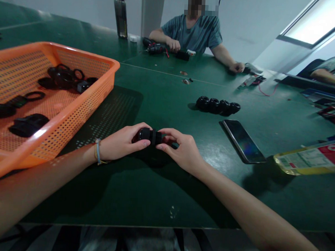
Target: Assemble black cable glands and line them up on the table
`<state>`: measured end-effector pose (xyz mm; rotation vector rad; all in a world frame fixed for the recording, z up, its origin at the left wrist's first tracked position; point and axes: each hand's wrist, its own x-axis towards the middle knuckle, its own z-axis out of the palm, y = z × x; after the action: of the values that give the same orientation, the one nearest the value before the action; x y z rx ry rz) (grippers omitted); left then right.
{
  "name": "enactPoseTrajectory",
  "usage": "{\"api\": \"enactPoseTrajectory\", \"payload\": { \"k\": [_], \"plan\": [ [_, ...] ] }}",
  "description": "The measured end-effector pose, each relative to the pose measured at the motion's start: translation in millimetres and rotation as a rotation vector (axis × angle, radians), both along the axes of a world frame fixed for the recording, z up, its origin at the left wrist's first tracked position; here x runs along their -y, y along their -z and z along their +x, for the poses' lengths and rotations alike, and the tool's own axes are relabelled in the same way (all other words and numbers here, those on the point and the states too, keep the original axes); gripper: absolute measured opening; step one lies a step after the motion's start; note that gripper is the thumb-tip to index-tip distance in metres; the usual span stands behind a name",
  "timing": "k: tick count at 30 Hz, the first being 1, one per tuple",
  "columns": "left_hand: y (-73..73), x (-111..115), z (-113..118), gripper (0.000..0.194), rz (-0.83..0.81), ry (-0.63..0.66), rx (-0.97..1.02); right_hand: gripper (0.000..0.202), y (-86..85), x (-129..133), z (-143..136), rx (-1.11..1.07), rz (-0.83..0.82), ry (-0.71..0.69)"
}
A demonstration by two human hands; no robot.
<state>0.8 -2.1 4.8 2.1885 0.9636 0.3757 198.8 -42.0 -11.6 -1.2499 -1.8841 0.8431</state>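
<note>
A: Where do we find the black plastic cylindrical fitting with a wide collar (153, 137)?

B: We see it near the front edge of the green smooth tabletop (141, 209), between our two hands. Our left hand (126, 142) grasps its left end, with the thumb on the near side. Our right hand (183, 150) pinches its narrower right end with the thumb and the index finger; the other fingers are curled and partly hidden.

A: Why do we hold it in this manner?

B: We suppose that the left hand gives the firm support, while the fingertips of the right can feel or turn the end. We cannot tell whether it turns. The fitting lies sideways, so both ends are easy for us to reach.

A: And the orange perforated plastic basket (86, 114) at our left?

B: It contains several loose black plastic pieces (32, 125), some with rings. Probably its low wall and its place beside our left forearm make the reach short.

A: Beyond our right hand we notice a neat row of black round fittings (218, 106).

B: Yes, they touch side by side. We think the row keeps them apart from the loose pieces. Nearer to us are a dark flat glass-faced phone (243, 141) and a clear bottle of yellow liquid with a red and white label (310, 159), both outside our working space.

A: Across the table sits a person in a grey-blue T-shirt (193, 32), with a black and red drill (156, 48) near one hand.
</note>
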Motion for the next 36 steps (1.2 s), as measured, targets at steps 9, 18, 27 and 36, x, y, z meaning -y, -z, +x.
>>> {"api": "enactPoseTrajectory", "payload": {
  "k": [9, 18, 27, 36],
  "plan": [
    [1.5, -0.4, -0.7, 0.048, 0.005, 0.003, 0.005, 0.025, -0.4, -0.2, -0.1, 0.029, -0.002, 0.007],
    [0.8, 0.2, -0.5, 0.046, 0.002, 0.002, -0.01, 0.025, 0.5, -0.5, -0.3, 0.049, -0.003, 0.004],
    [0.9, -0.3, 0.0, 0.048, 0.008, 0.004, -0.011, 0.023, 0.4, -0.3, -0.3, 0.046, 0.01, 0.007],
    [0.1, 0.1, -0.3, 0.049, 0.004, 0.007, -0.01, 0.022, 0.9, -1.2, -1.0, 0.043, -0.007, 0.007]
  ]
}}
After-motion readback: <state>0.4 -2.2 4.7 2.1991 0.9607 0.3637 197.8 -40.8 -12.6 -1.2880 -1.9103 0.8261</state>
